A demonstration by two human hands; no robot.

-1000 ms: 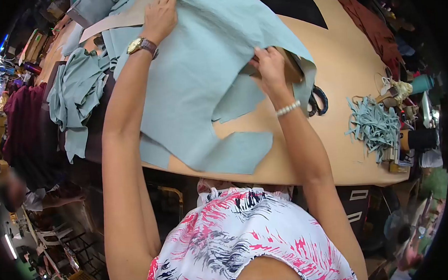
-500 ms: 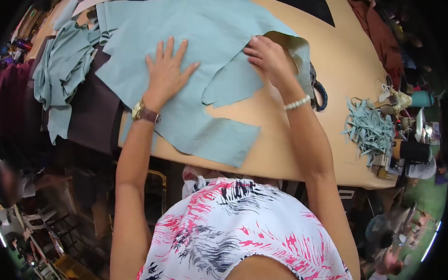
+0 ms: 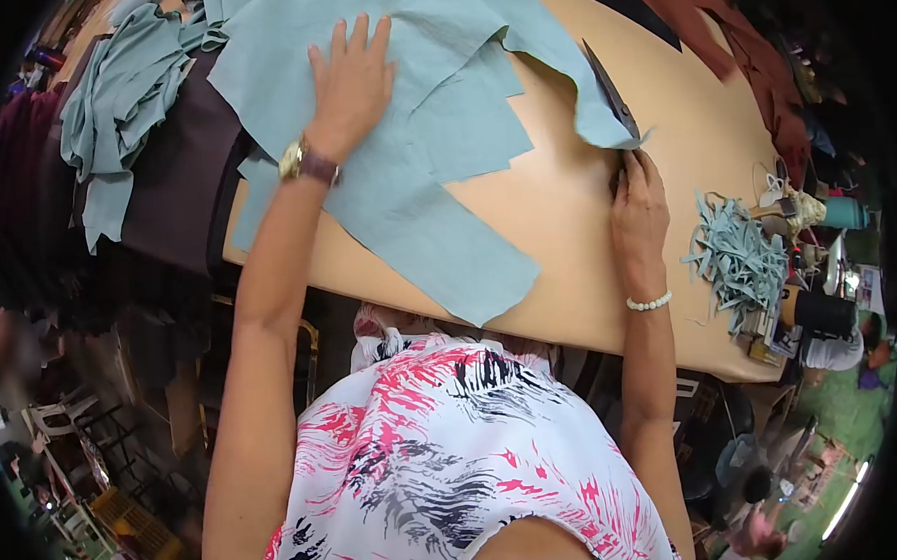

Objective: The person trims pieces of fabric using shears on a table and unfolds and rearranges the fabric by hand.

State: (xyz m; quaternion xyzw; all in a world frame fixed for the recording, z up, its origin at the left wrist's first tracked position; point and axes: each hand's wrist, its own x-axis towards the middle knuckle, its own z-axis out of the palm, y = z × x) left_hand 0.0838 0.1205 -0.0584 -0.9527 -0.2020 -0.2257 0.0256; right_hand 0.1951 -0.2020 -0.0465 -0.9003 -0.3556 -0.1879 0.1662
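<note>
A large pale blue-green sheet of fabric or soft leather (image 3: 270, 78) spreads over the table, with cut edges and a curled strip on its right side. My left hand (image 3: 353, 89) lies flat on the sheet, fingers spread, a watch on that wrist. A smaller stepped piece of the same material (image 3: 472, 129) lies just right of it. Near the right edge of the sheet, my right hand (image 3: 640, 197) closes round the handle end of dark scissors (image 3: 610, 91). Their blades point away from me; the curled strip's corner and my fingers hide the handles.
A heap of thin blue-green scraps (image 3: 736, 252) sits at the table's right edge, beside a teal container (image 3: 844, 213). Crumpled blue-green material (image 3: 125, 84) lies at left on dark brown material (image 3: 179, 182). Rust-brown material (image 3: 760, 86) lies at far right.
My right hand has left the sheet's cut edge and moved right and toward me to the scissors. My left hand has slid slightly away from me, and the sheet has shifted, uncovering the scissors' blades.
</note>
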